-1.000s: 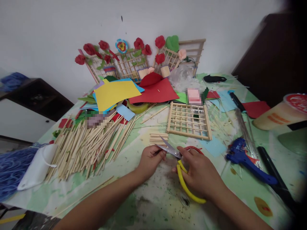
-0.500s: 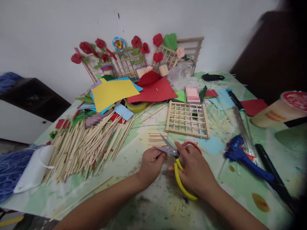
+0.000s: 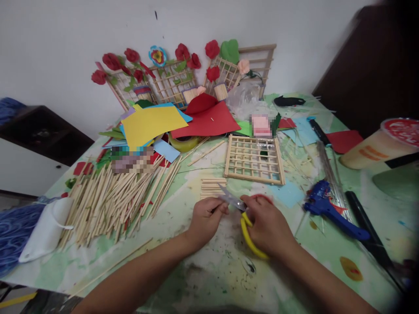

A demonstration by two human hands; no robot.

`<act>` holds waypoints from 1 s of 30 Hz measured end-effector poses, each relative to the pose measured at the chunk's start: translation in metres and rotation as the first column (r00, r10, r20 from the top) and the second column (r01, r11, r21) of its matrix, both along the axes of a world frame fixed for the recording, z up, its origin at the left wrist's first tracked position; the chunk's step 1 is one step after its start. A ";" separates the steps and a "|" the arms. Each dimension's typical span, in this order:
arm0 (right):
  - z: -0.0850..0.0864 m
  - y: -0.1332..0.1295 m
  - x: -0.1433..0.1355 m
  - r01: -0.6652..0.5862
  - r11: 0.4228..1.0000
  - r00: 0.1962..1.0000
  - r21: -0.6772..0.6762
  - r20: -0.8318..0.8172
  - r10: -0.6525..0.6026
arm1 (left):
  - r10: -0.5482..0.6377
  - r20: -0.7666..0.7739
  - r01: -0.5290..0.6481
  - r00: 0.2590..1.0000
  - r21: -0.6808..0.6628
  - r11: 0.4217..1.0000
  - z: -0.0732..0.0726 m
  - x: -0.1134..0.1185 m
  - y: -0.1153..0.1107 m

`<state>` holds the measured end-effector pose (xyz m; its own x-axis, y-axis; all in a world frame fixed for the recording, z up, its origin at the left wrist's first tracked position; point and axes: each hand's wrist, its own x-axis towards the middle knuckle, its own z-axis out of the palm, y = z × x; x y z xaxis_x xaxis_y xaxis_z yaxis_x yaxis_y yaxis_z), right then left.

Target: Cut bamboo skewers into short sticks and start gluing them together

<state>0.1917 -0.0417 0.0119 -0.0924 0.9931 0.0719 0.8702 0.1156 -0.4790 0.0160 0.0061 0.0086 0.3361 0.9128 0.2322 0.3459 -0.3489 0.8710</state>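
Note:
Scissors (image 3: 233, 200) with yellow and red handles are in my right hand (image 3: 270, 224), their blades pointing left. My left hand (image 3: 207, 218) is closed in a pinch right by the blades; what its fingers hold is too small and hidden to make out. Just beyond the blades lies a row of short cut sticks (image 3: 211, 187), partly covered by my left hand. Behind my right hand, a square lattice of sticks (image 3: 255, 171) lies flat on the table.
A heap of loose sticks (image 3: 111, 205) spreads on the left beside a white holder (image 3: 49, 229). Coloured paper (image 3: 153, 124) and lattices with paper flowers (image 3: 176, 85) stand behind. At right are a blue glue gun (image 3: 334, 213), glue sticks and a drink cup (image 3: 376, 148).
The scissor blades have closed together beside my left fingers, and the handles have drawn in. The whole view has shifted slightly. My left hand keeps its pinch.

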 end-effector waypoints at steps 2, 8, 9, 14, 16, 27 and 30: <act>-0.001 0.000 0.004 -0.005 1.000 0.998 -0.002 -0.056 0.005 | -0.005 0.032 0.006 0.999 -0.039 0.999 0.001 0.001 0.001; -0.003 0.003 0.010 0.072 0.996 0.997 0.056 -0.006 -0.072 | 0.101 0.299 0.029 0.949 -0.402 0.915 -0.005 0.004 0.005; -0.003 0.002 0.010 0.077 0.995 0.996 0.064 0.027 -0.079 | 0.120 0.350 0.058 0.929 -0.457 0.888 -0.006 0.004 0.005; -0.002 0.000 0.009 0.033 0.998 0.994 0.057 0.098 -0.038 | 0.111 0.436 0.144 0.893 -0.511 0.848 -0.009 0.003 0.004; 0.000 -0.002 0.007 0.006 0.998 0.997 0.057 0.080 -0.011 | 0.103 0.435 0.147 0.895 -0.505 0.851 -0.009 0.003 0.004; -0.001 -0.005 0.005 -0.056 0.998 0.997 0.032 0.052 0.054 | -0.035 0.351 0.150 0.936 -0.305 0.941 -0.019 -0.002 0.006; 0.000 -0.006 0.004 -0.067 0.997 0.997 0.032 0.042 0.065 | -0.066 0.298 0.144 0.952 -0.249 0.958 -0.017 -0.002 0.007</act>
